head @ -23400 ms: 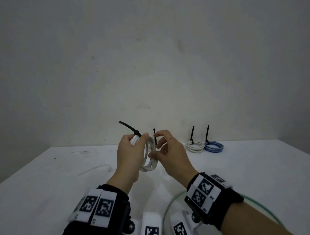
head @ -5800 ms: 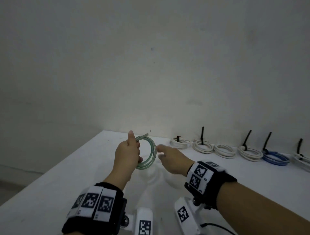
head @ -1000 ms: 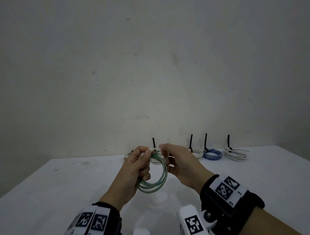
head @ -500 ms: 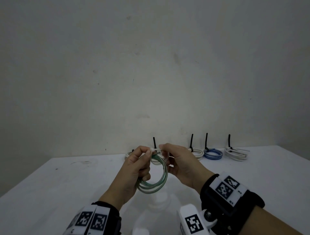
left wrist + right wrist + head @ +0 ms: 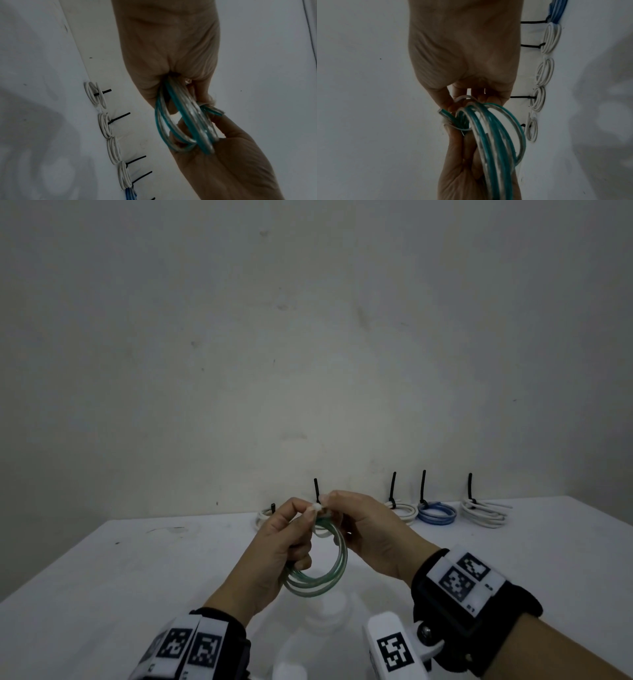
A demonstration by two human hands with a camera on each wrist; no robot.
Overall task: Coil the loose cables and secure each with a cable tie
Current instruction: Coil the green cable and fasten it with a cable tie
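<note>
A green-and-clear cable coil (image 5: 318, 583) hangs upright above the white table (image 5: 102, 577). My left hand (image 5: 284, 539) grips its left side, fingers curled through the ring. My right hand (image 5: 370, 535) meets it at the top and pinches a pale translucent cable tie (image 5: 318, 507) looped round the strands. In the left wrist view, the coil (image 5: 185, 121) runs from my left hand (image 5: 164, 47) to my right hand (image 5: 223, 162). In the right wrist view, the tie (image 5: 464, 97) loops over the coil (image 5: 493, 135) between my right hand (image 5: 465, 47) and my left hand (image 5: 462, 169).
Several tied coils lie in a row along the wall: white coils (image 5: 402, 510), a blue coil (image 5: 436, 512) and another white coil (image 5: 483, 510), with black tie tails (image 5: 423, 484) standing up. The same row (image 5: 113, 148) shows in the left wrist view.
Over the last second the hands and coil have barely moved. Several seconds ago my right hand was open beside the coil; now it pinches at the coil's top.
</note>
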